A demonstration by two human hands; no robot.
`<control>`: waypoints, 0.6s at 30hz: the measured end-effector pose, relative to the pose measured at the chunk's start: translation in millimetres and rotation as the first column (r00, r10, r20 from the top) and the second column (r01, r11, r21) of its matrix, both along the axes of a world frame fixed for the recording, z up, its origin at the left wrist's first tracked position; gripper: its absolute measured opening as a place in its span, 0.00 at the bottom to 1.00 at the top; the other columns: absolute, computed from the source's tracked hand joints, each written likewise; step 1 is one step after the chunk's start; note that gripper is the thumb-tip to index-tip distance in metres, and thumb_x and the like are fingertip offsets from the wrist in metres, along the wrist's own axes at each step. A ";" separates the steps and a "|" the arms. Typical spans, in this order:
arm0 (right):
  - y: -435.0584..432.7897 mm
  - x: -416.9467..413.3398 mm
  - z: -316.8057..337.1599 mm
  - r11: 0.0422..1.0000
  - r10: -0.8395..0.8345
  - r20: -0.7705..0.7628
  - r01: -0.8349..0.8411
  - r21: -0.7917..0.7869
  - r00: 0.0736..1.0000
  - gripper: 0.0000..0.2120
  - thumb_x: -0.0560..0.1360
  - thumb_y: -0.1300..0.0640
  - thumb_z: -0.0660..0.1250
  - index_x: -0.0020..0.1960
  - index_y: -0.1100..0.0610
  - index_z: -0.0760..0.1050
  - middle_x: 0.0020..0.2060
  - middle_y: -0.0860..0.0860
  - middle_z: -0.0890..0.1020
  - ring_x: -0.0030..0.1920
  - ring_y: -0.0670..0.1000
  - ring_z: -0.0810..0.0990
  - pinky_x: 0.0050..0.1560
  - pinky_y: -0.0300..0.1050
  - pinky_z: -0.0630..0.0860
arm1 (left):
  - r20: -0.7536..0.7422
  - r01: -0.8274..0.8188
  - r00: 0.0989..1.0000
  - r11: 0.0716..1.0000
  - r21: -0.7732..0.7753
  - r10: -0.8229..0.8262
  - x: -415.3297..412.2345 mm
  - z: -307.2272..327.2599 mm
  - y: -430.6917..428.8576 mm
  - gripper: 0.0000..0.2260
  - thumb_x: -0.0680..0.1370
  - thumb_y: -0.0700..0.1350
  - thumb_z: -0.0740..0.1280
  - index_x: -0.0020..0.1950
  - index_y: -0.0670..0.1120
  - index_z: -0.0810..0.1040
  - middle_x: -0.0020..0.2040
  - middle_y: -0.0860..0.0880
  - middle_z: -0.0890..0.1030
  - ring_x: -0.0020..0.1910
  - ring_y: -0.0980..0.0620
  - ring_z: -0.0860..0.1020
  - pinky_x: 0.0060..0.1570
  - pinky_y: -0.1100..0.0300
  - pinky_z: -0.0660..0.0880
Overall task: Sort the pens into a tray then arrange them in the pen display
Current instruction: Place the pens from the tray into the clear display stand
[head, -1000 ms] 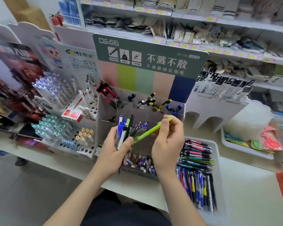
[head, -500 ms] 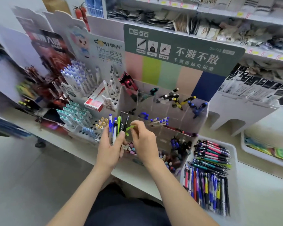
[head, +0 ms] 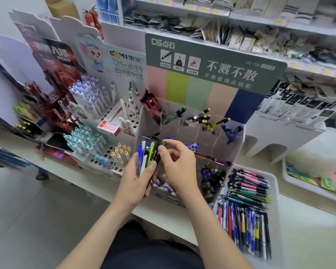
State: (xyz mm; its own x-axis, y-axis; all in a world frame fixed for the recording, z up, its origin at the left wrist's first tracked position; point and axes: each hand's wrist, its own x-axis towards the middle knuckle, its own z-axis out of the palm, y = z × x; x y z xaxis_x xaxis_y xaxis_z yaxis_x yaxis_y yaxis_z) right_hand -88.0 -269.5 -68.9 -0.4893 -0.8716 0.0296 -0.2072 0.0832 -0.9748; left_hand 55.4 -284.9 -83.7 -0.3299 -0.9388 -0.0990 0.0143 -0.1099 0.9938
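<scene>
Fingers (head: pixel 175 143) of the right hand (head: pixel 180 167) pinch the top of a black pen (head: pixel 157 147) at the edge of the bunch (head: pixel 145 158). The left hand (head: pixel 135 184) grips this bunch upright (blue, white, green and black barrels), thumb across the front. It is held before the clear display (head: pixel 239 136). Just right of the display, a white tray (head: pixel 275 181) holds rows of pens (head: pixel 246 216).

pen display (head: pixel 190 131) behind both hands, tray (head: pixel 275 183) of pens right of it, phone (head: pixel 56 141) far left
</scene>
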 end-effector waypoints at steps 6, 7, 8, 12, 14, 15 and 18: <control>-8.0 -12.3 42.5 0.846 -0.396 0.070 0.394 -0.359 0.915 0.07 0.85 0.58 0.67 0.63 0.55 0.76 0.46 0.44 0.87 0.49 0.48 0.86 0.51 0.43 0.80 | 0.053 -0.064 0.997 0.998 -0.001 0.064 3.4 0.4 -13.1 0.09 0.86 0.50 0.66 0.56 0.44 0.73 0.37 0.41 0.78 0.24 0.48 0.68 0.23 0.61 0.64; -11.5 -13.9 47.3 0.821 -0.415 0.066 0.404 -0.402 0.908 0.07 0.85 0.59 0.68 0.63 0.57 0.76 0.46 0.44 0.86 0.50 0.47 0.86 0.51 0.40 0.79 | 0.054 -0.072 0.996 0.997 -0.004 0.072 4.2 1.2 -15.6 0.10 0.86 0.50 0.66 0.56 0.44 0.73 0.37 0.41 0.78 0.24 0.47 0.68 0.23 0.61 0.64; -16.0 -14.5 49.5 0.820 -0.411 0.026 0.382 -0.426 0.911 0.08 0.85 0.59 0.68 0.62 0.58 0.76 0.46 0.43 0.85 0.50 0.45 0.85 0.51 0.37 0.78 | 0.054 -0.074 0.996 0.997 -0.007 0.075 4.7 1.7 -18.0 0.10 0.86 0.51 0.66 0.55 0.44 0.73 0.37 0.41 0.78 0.24 0.47 0.68 0.23 0.61 0.64; -40.6 -11.3 27.9 0.932 -0.222 -0.298 0.113 -0.344 0.928 0.07 0.85 0.57 0.69 0.61 0.59 0.76 0.43 0.49 0.84 0.43 0.46 0.83 0.43 0.45 0.80 | 0.048 -0.058 0.997 0.998 0.001 0.058 1.5 6.4 -24.9 0.12 0.85 0.52 0.66 0.54 0.44 0.72 0.37 0.41 0.78 0.24 0.48 0.69 0.23 0.62 0.66; -51.7 -10.1 10.6 0.970 -0.140 -0.554 0.002 -0.242 0.821 0.06 0.85 0.55 0.69 0.59 0.56 0.79 0.43 0.50 0.84 0.44 0.52 0.80 0.44 0.55 0.78 | 0.049 -0.055 0.997 0.998 0.028 0.054 -0.4 8.3 -27.4 0.15 0.85 0.53 0.66 0.53 0.40 0.72 0.37 0.41 0.78 0.24 0.49 0.69 0.23 0.62 0.66; -55.5 -10.8 4.4 0.982 -0.117 -0.674 -0.018 -0.190 0.729 0.05 0.84 0.54 0.69 0.57 0.55 0.81 0.45 0.49 0.85 0.47 0.54 0.78 0.46 0.57 0.76 | 0.049 -0.052 0.998 0.998 0.041 0.050 -0.8 9.4 -28.3 0.18 0.85 0.53 0.66 0.53 0.38 0.72 0.37 0.41 0.78 0.23 0.49 0.69 0.22 0.62 0.66; -56.8 -12.1 -1.8 0.990 -0.115 -0.773 0.012 -0.137 0.624 0.09 0.85 0.50 0.66 0.55 0.50 0.85 0.51 0.46 0.87 0.53 0.55 0.74 0.48 0.54 0.72 | 0.032 -0.041 0.999 0.996 0.076 0.038 -0.6 12.2 -30.6 0.21 0.85 0.54 0.65 0.57 0.34 0.72 0.36 0.42 0.77 0.23 0.51 0.69 0.22 0.62 0.66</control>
State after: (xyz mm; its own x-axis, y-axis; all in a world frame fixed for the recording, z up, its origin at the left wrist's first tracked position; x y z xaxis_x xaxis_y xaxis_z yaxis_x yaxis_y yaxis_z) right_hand -100.2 -326.3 -70.7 -0.2931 -0.8048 0.5162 -0.8896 0.0318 -0.4556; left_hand 54.9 -315.5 -71.5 -0.2885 -0.9403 -0.1805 -0.0099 -0.1855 0.9826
